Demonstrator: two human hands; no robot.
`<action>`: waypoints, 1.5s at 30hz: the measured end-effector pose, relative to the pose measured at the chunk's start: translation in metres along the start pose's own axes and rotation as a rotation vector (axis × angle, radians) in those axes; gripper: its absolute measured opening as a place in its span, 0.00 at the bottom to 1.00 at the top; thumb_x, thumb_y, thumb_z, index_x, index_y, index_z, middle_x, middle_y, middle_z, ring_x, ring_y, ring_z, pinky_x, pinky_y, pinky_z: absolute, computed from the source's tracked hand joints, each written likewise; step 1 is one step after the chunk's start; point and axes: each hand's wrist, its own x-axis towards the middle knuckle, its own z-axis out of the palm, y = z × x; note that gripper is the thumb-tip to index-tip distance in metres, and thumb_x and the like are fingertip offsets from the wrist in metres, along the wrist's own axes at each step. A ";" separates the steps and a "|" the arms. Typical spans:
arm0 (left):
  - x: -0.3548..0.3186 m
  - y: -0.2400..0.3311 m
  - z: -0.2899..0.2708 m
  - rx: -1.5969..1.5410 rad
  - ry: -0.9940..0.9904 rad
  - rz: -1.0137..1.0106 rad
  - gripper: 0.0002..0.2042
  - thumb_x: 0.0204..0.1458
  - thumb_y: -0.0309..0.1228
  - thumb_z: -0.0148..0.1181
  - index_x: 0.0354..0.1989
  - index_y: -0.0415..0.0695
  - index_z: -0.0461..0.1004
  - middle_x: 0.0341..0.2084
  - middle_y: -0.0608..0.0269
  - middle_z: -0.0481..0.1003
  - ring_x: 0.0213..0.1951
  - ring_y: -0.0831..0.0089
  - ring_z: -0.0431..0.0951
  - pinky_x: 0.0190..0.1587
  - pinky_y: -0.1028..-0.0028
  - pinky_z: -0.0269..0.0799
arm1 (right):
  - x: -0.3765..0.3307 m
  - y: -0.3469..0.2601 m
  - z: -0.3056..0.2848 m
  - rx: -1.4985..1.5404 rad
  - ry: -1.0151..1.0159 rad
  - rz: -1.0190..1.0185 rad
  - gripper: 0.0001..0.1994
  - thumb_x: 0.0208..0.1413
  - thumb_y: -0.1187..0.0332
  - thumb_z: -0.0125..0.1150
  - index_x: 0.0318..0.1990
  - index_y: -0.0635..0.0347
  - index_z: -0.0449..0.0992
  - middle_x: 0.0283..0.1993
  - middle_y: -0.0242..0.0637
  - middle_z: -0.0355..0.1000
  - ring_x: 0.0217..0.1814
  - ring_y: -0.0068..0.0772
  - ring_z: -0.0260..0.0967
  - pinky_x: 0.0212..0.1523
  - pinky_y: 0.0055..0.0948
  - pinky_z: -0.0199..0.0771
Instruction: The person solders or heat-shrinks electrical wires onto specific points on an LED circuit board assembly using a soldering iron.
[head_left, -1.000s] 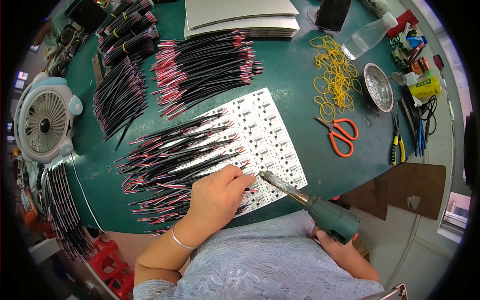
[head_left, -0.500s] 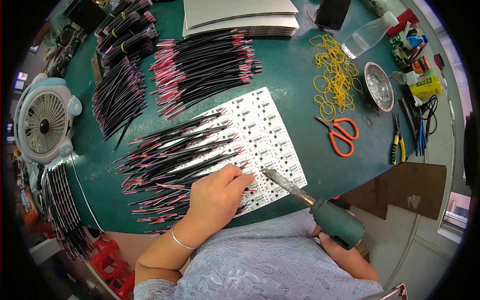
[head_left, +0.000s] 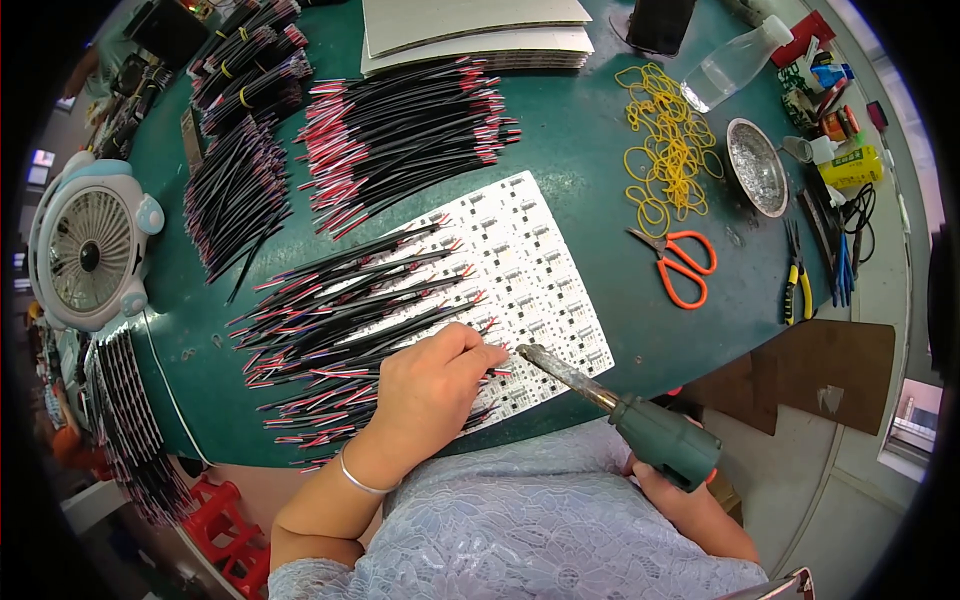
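A white circuit board panel (head_left: pixel 545 262) with rows of small parts lies on the green table at the near middle. Black cable pieces with red and white wire ends (head_left: pixel 345 300) fan across its left side. My left hand (head_left: pixel 432 378) rests over the board with thumb and forefinger pinched on a wire end, mostly hidden by the fingers. A soldering iron (head_left: pixel 662 440) with a green handle is in my right hand (head_left: pixel 672 492), whose fingers are largely behind the handle. The iron's tip is just right of my left fingertips, at the board.
Further cable bundles (head_left: pixel 410 135) and white boards (head_left: pixel 475 30) lie behind. On the right are yellow rubber bands (head_left: pixel 668 150), a metal bowl (head_left: pixel 757 168), orange-handled scissors (head_left: pixel 685 268), pliers (head_left: pixel 797 280) and a bottle (head_left: pixel 738 65). A fan (head_left: pixel 90 245) stands left.
The soldering iron has shifted slightly left and its tip is now closer to my left fingertips. My left hand stays pinched in nearly the same place.
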 end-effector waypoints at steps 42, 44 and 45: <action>-0.033 0.020 0.012 0.162 0.145 0.167 0.12 0.43 0.28 0.62 0.38 0.47 0.79 0.27 0.68 0.71 0.21 0.70 0.72 0.20 0.70 0.67 | -0.016 0.052 -0.003 0.022 0.004 -0.248 0.08 0.48 0.76 0.60 0.38 0.64 0.76 0.35 0.40 0.76 0.31 0.38 0.74 0.35 0.34 0.73; -0.029 0.023 0.015 0.152 0.143 0.175 0.13 0.39 0.26 0.63 0.38 0.47 0.79 0.27 0.67 0.72 0.22 0.69 0.73 0.21 0.70 0.68 | -0.012 0.044 0.000 -0.040 0.028 -0.303 0.07 0.47 0.76 0.61 0.35 0.62 0.77 0.30 0.38 0.75 0.30 0.41 0.73 0.34 0.34 0.72; -0.028 0.024 0.015 0.149 0.143 0.183 0.15 0.36 0.24 0.64 0.37 0.48 0.79 0.28 0.66 0.73 0.23 0.68 0.74 0.22 0.70 0.69 | -0.011 0.041 0.000 -0.042 0.024 -0.298 0.07 0.47 0.76 0.61 0.35 0.62 0.77 0.30 0.38 0.75 0.30 0.41 0.73 0.34 0.34 0.72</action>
